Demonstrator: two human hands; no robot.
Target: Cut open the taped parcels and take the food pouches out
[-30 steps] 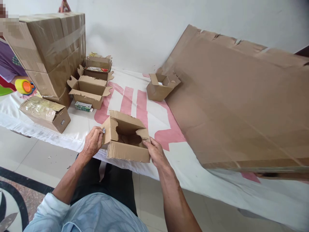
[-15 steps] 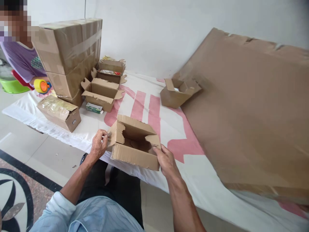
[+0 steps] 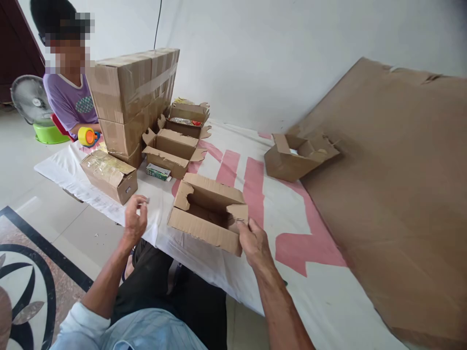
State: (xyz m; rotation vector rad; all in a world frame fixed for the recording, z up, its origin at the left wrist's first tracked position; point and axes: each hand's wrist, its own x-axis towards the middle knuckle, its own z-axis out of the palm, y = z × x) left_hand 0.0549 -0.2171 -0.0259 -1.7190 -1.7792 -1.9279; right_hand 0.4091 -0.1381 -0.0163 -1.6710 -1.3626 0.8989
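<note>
An open cardboard box (image 3: pixel 204 233) with raised flaps tilts over the near edge of the cloth-covered table. My right hand (image 3: pixel 253 240) grips its right end, thumb on the short flap and fingers behind the wall. Inside the box I see only shadowed cardboard. My left hand (image 3: pixel 135 221) is apart from the box, to its left, with thumb and fingers curled together in a pinch. Something small and greyish shows at the fingertips, too small to name. Close beyond that hand lies a taped cardboard box (image 3: pixel 109 175).
Two open boxes stand behind, one cardboard box (image 3: pixel 168 158) beside a small green carton (image 3: pixel 158 171). Taped cartons (image 3: pixel 134 92) are stacked at left, near a tape dispenser (image 3: pixel 87 137) and a seated person (image 3: pixel 69 97). Another open box (image 3: pixel 282 160) touches the large cardboard sheet (image 3: pixel 394 194) at right.
My left hand has let go of the box's left flap and drawn away to the left. My right hand still holds the box. The view has turned left.
</note>
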